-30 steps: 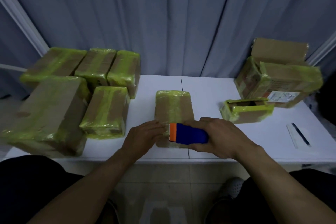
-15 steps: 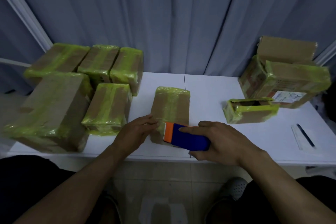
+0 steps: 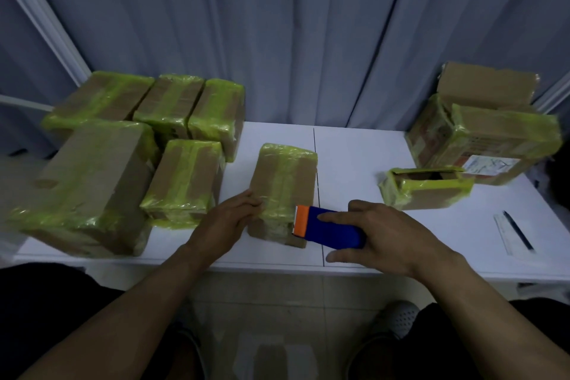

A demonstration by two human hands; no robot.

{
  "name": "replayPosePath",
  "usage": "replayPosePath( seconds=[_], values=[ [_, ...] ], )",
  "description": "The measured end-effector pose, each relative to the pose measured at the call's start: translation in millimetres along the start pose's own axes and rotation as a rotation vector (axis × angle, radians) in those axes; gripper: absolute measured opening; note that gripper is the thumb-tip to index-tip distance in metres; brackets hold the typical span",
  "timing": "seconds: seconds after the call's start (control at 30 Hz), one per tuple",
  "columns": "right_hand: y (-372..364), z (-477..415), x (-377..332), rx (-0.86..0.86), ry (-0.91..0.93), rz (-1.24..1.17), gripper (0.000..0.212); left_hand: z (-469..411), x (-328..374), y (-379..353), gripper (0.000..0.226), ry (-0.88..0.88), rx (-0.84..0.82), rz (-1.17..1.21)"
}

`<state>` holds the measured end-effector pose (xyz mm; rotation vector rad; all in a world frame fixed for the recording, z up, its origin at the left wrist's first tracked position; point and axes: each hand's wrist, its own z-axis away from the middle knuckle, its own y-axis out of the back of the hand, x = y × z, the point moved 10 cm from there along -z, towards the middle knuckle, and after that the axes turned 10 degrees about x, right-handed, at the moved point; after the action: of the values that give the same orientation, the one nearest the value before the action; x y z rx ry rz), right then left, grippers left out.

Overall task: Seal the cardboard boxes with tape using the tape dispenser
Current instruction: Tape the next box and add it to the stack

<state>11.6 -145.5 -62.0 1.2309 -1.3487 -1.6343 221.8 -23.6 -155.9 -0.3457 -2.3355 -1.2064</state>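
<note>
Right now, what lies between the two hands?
The near end of the middle box and the orange tip of the dispenser, seen in the head view.

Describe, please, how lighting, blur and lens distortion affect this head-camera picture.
Head view: dim, bluish light, no harsh glare; the tape dispenser in the right hand and the centre box look fairly sharp; the stacked boxes at far right smear with motion blur; the wide lens leans the white rail at left.
</note>
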Motion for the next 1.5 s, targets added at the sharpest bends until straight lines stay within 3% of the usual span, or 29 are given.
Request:
replayPosePath(
  seconds=[0.13, 0.27, 0.33, 0.47, 0.67, 0.73, 0.83, 1.03, 1.27, 1.5],
  values=[
    [-3.4, -3.8, -1.2, 0.028, 0.002, 0.005, 0.068, 5.3, -2.0, 1.5, 0.06, 0.035, -0.013, -0.023],
    [-8.8, -7.9, 1.2, -0.002, 0.012, 0.018, 0.07, 3.8, 16.9, -6.8, 0.095, -0.059, -0.085, -0.258],
    [-12.0, -8.2, 0.5, -0.021, 0.016, 0.013, 0.072, 0.9, 24.7, -6.5, 0.086, -0.053, -0.098, -0.288],
    [-18.1, -9.1, 2.3, -0.041, 0.004, -0.026, 0.075, -8.8, 40.3, 0.7, 0.036, -0.084, 0.018, -0.234],
    [-16.9, -12.3, 4.9, -0.019, -0.02, -0.097, 0.075, -13.2, 48.9, -15.6, 0.031, -0.188, 0.037, -0.273],
    [-19.4, -12.3, 4.1, -0.031, -0.029, -0.114, 0.078, -15.6, 50.0, -14.3, 0.02, -0.172, 0.055, -0.254],
    [-27.7, -11.0, 3.6, -0.066, -0.085, -0.149, 0.081, -15.8, 39.9, -17.8, 0.036, -0.048, 0.016, -0.223],
    [-41.8, -14.4, -2.5, -0.081, -0.087, 0.065, 0.09, -11.4, 30.5, -22.1, 0.035, 0.046, -0.018, -0.106],
    [-46.1, -12.5, -1.7, -0.061, -0.146, -0.154, 0.074, -11.5, 25.4, -15.8, 0.042, 0.061, -0.055, -0.112],
    [-43.8, -9.3, -0.6, -0.093, -0.182, -0.296, 0.071, -8.3, 6.8, -13.9, 0.03, 0.122, -0.083, -0.047]
  ],
)
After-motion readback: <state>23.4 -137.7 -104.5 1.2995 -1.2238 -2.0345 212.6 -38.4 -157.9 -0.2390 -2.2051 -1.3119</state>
